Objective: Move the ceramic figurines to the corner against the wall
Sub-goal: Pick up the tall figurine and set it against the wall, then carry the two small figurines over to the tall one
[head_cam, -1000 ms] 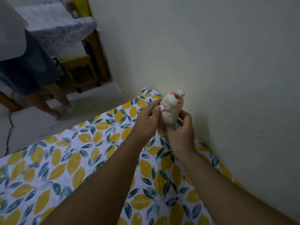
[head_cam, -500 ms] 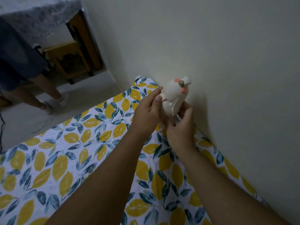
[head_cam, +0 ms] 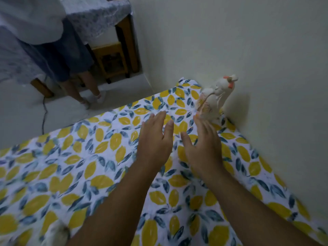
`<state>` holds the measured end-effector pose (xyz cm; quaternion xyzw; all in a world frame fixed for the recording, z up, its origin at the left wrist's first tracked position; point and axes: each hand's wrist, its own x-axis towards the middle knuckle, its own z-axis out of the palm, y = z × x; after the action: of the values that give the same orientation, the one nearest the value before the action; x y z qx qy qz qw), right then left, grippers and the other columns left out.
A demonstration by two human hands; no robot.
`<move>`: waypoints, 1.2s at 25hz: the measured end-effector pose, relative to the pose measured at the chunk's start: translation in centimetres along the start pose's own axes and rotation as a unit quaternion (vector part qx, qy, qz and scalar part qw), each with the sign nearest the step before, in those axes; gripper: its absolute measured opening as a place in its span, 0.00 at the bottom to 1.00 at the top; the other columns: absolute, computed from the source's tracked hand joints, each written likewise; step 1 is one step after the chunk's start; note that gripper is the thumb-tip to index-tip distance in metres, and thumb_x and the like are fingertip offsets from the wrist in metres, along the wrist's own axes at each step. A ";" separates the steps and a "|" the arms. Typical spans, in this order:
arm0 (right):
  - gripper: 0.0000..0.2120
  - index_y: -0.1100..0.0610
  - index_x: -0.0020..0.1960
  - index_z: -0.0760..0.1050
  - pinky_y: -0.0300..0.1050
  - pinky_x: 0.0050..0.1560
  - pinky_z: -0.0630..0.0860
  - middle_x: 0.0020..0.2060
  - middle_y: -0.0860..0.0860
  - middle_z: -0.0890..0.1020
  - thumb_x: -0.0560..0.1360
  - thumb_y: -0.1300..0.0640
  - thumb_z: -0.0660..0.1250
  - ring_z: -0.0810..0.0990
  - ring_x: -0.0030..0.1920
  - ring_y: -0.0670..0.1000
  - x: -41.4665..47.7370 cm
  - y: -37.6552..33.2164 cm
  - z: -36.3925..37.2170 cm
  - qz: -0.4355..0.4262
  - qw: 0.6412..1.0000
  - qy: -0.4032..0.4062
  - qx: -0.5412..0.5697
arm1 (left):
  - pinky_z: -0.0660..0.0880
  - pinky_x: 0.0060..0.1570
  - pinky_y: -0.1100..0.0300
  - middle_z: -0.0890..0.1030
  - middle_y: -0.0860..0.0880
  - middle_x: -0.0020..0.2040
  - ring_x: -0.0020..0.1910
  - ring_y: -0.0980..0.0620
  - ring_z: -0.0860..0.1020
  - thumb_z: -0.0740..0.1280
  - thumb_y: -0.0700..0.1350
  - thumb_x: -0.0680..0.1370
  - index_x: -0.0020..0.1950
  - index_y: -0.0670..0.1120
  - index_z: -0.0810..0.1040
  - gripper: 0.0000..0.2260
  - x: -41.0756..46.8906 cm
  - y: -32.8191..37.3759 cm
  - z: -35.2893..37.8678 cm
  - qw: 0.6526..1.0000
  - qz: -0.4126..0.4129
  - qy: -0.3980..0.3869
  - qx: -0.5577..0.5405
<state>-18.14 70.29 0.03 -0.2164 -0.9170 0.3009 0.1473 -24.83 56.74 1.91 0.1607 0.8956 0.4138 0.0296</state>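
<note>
Lemon-and-leaf print cloth covering bench; left hand spread flat, empty; right hand likewise released, fingertips near white ceramic figurine, upright at far corner against pale wall; no legible writing

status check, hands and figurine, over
Left hand open, empty. Right hand open, fingertips just short of figurine. Figurine upright on tablecloth by wall. Nothing in the way.

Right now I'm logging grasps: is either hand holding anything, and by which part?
Nothing is held. Both the left hand and right hand are open with fingers spread, apart from the ceramic figurine standing by the wall.
</note>
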 end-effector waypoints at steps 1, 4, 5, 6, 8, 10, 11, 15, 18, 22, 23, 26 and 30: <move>0.31 0.52 0.79 0.63 0.57 0.77 0.59 0.78 0.50 0.66 0.80 0.40 0.61 0.60 0.79 0.53 -1.1 -1.2 0.4 -0.023 0.999 -0.043 -0.019 | 0.47 0.77 0.50 0.66 0.51 0.78 0.79 0.53 0.55 0.51 0.60 0.83 0.77 0.51 0.66 0.26 -1.9 -0.8 -1.5 1.000 -0.009 0.006 0.023; 0.31 0.48 0.81 0.56 0.52 0.79 0.44 0.81 0.44 0.58 0.82 0.38 0.56 0.50 0.81 0.47 -7.5 -8.3 3.0 -0.116 0.982 -0.147 -0.038 | 0.44 0.76 0.54 0.64 0.52 0.79 0.79 0.54 0.53 0.49 0.60 0.82 0.78 0.50 0.64 0.27 -10.4 -5.5 -9.4 0.993 -0.063 0.054 0.082; 0.31 0.47 0.81 0.55 0.50 0.78 0.41 0.81 0.43 0.56 0.82 0.38 0.54 0.48 0.81 0.46 -9.8 -10.4 4.0 -0.144 0.974 -0.172 -0.039 | 0.44 0.76 0.54 0.64 0.52 0.79 0.79 0.54 0.53 0.49 0.60 0.82 0.78 0.50 0.64 0.27 -13.0 -7.0 -11.7 0.990 -0.077 0.072 0.097; 0.31 0.47 0.81 0.54 0.48 0.78 0.39 0.81 0.43 0.56 0.82 0.37 0.53 0.47 0.81 0.45 -12.0 -12.1 4.9 -0.175 0.964 -0.194 -0.043 | 0.44 0.76 0.53 0.64 0.52 0.79 0.79 0.54 0.53 0.50 0.60 0.83 0.78 0.50 0.64 0.27 -15.4 -8.3 -13.8 0.986 -0.093 0.085 0.112; 0.31 0.48 0.81 0.55 0.48 0.77 0.39 0.81 0.45 0.57 0.82 0.37 0.53 0.48 0.81 0.46 -16.6 -15.7 7.1 -0.239 0.942 -0.227 -0.062 | 0.43 0.76 0.53 0.62 0.51 0.80 0.79 0.53 0.52 0.51 0.59 0.83 0.79 0.49 0.63 0.26 -20.1 -11.2 -17.7 0.977 -0.124 0.104 0.137; 0.32 0.49 0.81 0.56 0.51 0.78 0.42 0.81 0.46 0.58 0.81 0.36 0.52 0.49 0.81 0.48 -20.5 -18.2 9.1 -0.285 0.922 -0.247 -0.084 | 0.42 0.76 0.53 0.61 0.51 0.80 0.80 0.53 0.51 0.50 0.60 0.83 0.79 0.49 0.62 0.27 -24.0 -13.5 -20.3 0.971 -0.148 0.111 0.149; 0.32 0.49 0.81 0.56 0.52 0.79 0.43 0.81 0.47 0.58 0.81 0.36 0.52 0.50 0.81 0.49 -22.2 -19.2 10.1 -0.302 0.914 -0.254 -0.093 | 0.42 0.76 0.53 0.60 0.51 0.80 0.80 0.52 0.51 0.50 0.61 0.83 0.79 0.48 0.61 0.28 -25.6 -14.6 -21.4 0.968 -0.159 0.117 0.157; 0.36 0.51 0.82 0.53 0.55 0.79 0.47 0.82 0.50 0.54 0.80 0.34 0.55 0.48 0.82 0.53 -26.1 -21.9 14.4 -0.317 0.883 -0.314 -0.147 | 0.45 0.77 0.47 0.57 0.47 0.81 0.80 0.47 0.50 0.54 0.63 0.81 0.81 0.46 0.55 0.33 -29.9 -19.8 -24.3 0.944 -0.242 0.114 0.195; 0.40 0.51 0.82 0.47 0.56 0.75 0.63 0.83 0.50 0.48 0.80 0.42 0.65 0.49 0.81 0.55 -26.5 -22.5 16.7 -0.245 0.867 -0.400 -0.170 | 0.64 0.70 0.40 0.58 0.45 0.81 0.77 0.41 0.60 0.63 0.63 0.78 0.81 0.48 0.47 0.40 -31.0 -22.4 -24.6 0.930 -0.345 0.044 0.121; 0.31 0.53 0.79 0.61 0.58 0.68 0.69 0.80 0.54 0.59 0.79 0.67 0.66 0.60 0.77 0.62 -25.8 -22.3 18.4 -0.209 0.887 -0.388 -0.139 | 0.78 0.53 0.48 0.73 0.44 0.72 0.64 0.42 0.76 0.71 0.50 0.77 0.80 0.49 0.56 0.35 -31.5 -23.8 -23.9 0.940 -0.324 0.089 0.052; 0.29 0.55 0.76 0.66 0.58 0.67 0.69 0.77 0.56 0.66 0.78 0.68 0.66 0.64 0.75 0.64 -25.6 -22.6 18.3 -0.209 0.890 -0.393 -0.103 | 0.78 0.51 0.48 0.75 0.44 0.69 0.62 0.42 0.77 0.71 0.49 0.77 0.78 0.49 0.59 0.33 -31.5 -23.7 -24.0 0.942 -0.315 0.102 0.050; 0.24 0.58 0.70 0.74 0.54 0.64 0.73 0.63 0.56 0.79 0.75 0.61 0.72 0.76 0.65 0.60 -25.1 -23.4 16.7 -0.227 0.907 -0.353 -0.005 | 0.78 0.43 0.51 0.80 0.48 0.61 0.52 0.44 0.81 0.71 0.51 0.76 0.72 0.51 0.66 0.26 -30.7 -22.4 -24.7 0.950 -0.279 0.135 0.038; 0.24 0.50 0.64 0.77 0.47 0.51 0.77 0.57 0.53 0.74 0.70 0.53 0.78 0.76 0.54 0.50 -21.7 -21.7 11.6 -0.177 0.949 -0.244 0.096 | 0.79 0.43 0.53 0.80 0.50 0.60 0.52 0.48 0.81 0.74 0.50 0.74 0.70 0.51 0.69 0.26 -25.0 -18.0 -24.5 0.979 -0.177 0.105 0.006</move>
<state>-10.73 38.38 1.37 0.0449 -0.9155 0.3997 -0.0097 -10.49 20.16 2.45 -0.0447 0.9106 0.4108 0.0075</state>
